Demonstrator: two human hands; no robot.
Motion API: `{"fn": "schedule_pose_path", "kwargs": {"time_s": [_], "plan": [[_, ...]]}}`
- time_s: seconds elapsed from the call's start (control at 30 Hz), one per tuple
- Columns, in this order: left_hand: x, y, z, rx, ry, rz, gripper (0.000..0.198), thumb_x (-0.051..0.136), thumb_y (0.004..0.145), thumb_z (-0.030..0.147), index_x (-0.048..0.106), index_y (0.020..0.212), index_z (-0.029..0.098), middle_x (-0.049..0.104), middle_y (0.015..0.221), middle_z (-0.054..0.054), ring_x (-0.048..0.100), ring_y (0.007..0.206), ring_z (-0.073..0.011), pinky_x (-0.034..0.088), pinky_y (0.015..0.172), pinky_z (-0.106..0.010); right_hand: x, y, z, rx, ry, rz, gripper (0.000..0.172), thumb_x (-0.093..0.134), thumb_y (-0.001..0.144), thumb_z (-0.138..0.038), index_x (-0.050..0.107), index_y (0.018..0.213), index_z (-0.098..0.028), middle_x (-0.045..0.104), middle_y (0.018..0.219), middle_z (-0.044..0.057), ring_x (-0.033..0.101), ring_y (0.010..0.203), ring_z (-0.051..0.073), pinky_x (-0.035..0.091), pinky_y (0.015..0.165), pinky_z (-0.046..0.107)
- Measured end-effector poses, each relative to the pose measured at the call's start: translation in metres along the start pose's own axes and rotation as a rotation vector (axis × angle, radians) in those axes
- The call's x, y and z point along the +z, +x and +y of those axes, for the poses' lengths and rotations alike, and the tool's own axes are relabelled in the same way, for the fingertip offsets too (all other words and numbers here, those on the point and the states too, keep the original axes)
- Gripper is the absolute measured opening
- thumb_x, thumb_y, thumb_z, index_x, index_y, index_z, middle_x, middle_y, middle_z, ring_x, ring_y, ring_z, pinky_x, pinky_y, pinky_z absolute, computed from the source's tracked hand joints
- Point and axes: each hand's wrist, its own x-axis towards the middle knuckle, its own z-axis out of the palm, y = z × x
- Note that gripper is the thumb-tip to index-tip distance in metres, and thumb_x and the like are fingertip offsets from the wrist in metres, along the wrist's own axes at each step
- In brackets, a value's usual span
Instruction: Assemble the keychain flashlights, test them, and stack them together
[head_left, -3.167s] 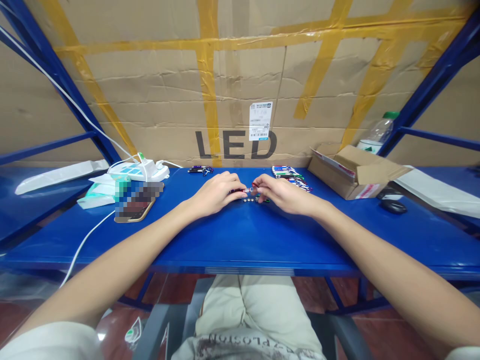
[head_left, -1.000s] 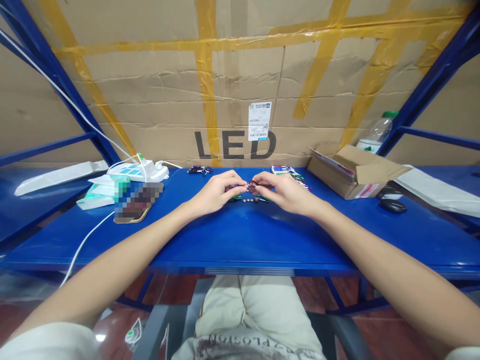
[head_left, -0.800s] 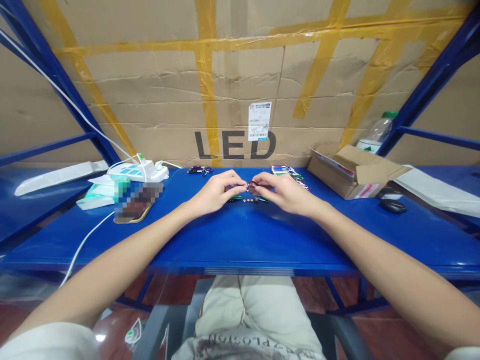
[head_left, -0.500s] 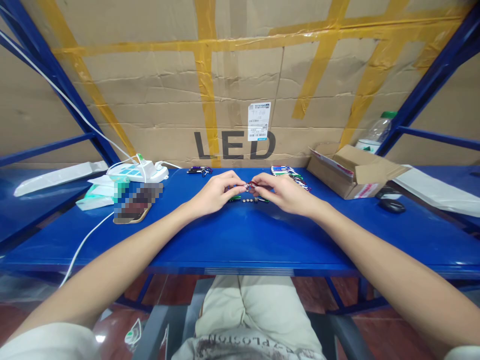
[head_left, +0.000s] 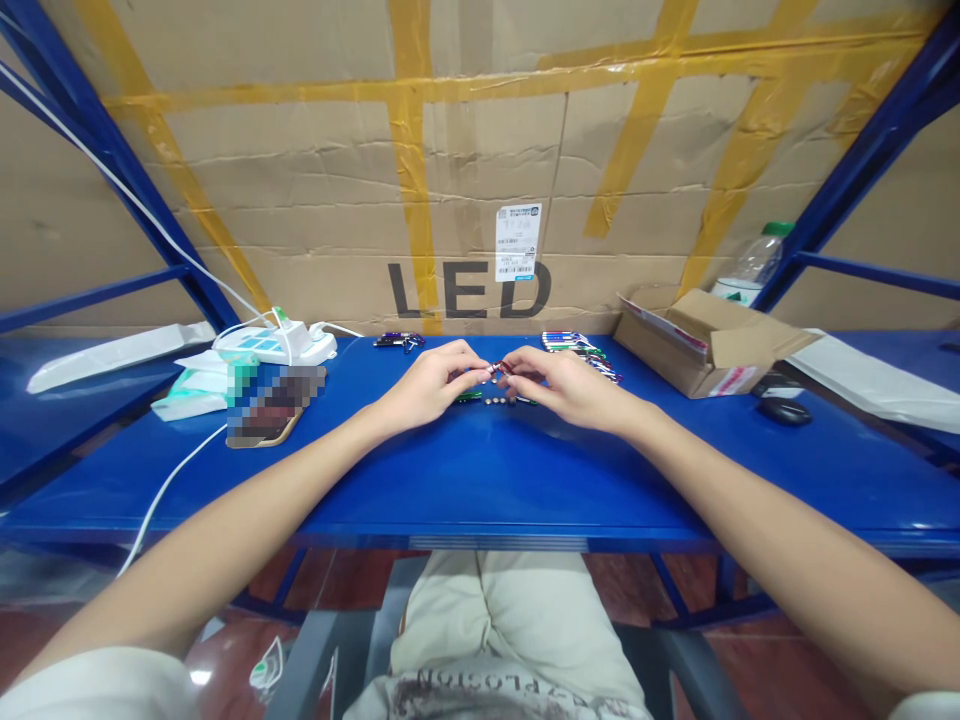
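Note:
My left hand is closed in a pinch on the silver end of a small red-and-silver metal tube. My right hand grips the red end of the same tube, its fingertips partly hiding it. Below the fingertips, several small round silver pieces like button cells lie on the blue table. A green tube pokes out from under my left hand. Beyond my right hand is a pile of coloured tubes with cords or clips.
A few dark tubes lie at the back. To the left are a phone, a tissue pack and a white power strip. An open cardboard box, a black mouse and a bottle stand right.
The red tube has turned slightly between my fingertips, and more of its silver end shows at my left fingers. Both arms have stayed nearly still.

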Motion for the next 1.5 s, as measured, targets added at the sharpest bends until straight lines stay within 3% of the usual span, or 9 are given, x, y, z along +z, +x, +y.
{"fn": "schedule_pose_path", "kwargs": {"time_s": [0.27,0.43,0.63,0.77,1.1,1.5], "plan": [[-0.001,0.0005,0.0024,0.0,0.001,0.024,0.038,0.061,0.109,0.051,0.085,0.111,0.021,0.073,0.104,-0.008,0.069,0.097,-0.022,0.054,0.09,-0.035,0.0012,0.0006,-0.0004,-0.003,0.004,0.002,0.026,0.054,0.111,-0.043,0.065,0.125,-0.024,0.085,0.106,0.006,0.08,0.093,0.025,0.058,0.083,0.037],[-0.0027,-0.0002,0.0044,-0.021,0.009,0.011,0.032,0.065,0.107,0.046,0.084,0.111,0.021,0.071,0.103,-0.007,0.067,0.09,-0.0193,0.052,0.082,-0.032,0.0013,0.0013,-0.0022,0.009,-0.003,0.009,0.024,0.056,0.109,-0.041,0.064,0.123,-0.024,0.084,0.11,0.007,0.08,0.095,0.025,0.057,0.084,0.037],[-0.004,-0.0012,0.0057,-0.028,0.058,0.022,0.023,0.071,0.104,0.042,0.08,0.106,0.02,0.07,0.104,-0.006,0.065,0.087,-0.018,0.051,0.08,-0.031,-0.0013,0.0018,-0.0032,0.005,-0.13,0.053,0.023,0.056,0.109,-0.039,0.067,0.121,-0.022,0.081,0.099,0.007,0.074,0.084,0.024,0.052,0.078,0.035],[-0.0061,-0.001,0.0065,-0.01,0.116,0.036,0.024,0.072,0.104,0.042,0.079,0.105,0.02,0.071,0.102,-0.005,0.066,0.087,-0.0179,0.051,0.08,-0.031,-0.0015,0.0028,-0.0005,-0.047,-0.24,0.07,0.022,0.053,0.111,-0.034,0.07,0.115,-0.021,0.08,0.107,0.01,0.072,0.092,0.025,0.05,0.082,0.035],[-0.007,-0.0009,0.0073,-0.01,0.167,0.05,0.023,0.072,0.103,0.041,0.079,0.107,0.019,0.073,0.102,-0.005,0.066,0.087,-0.0179,0.049,0.081,-0.031,0.0017,0.0044,0.0023,-0.072,-0.263,0.095,0.026,0.049,0.113,-0.033,0.072,0.115,-0.021,0.081,0.111,0.012,0.073,0.097,0.026,0.052,0.086,0.036],[-0.0057,-0.0016,0.0075,-0.137,0.111,0.005,0.032,0.071,0.102,0.051,0.08,0.111,0.021,0.078,0.091,-0.002,0.063,0.071,-0.016,0.045,0.071,-0.029,0.0013,0.0036,-0.0002,-0.02,-0.297,0.119,0.028,0.047,0.113,-0.033,0.072,0.113,-0.021,0.08,0.109,0.013,0.072,0.096,0.028,0.051,0.084,0.037]]}}
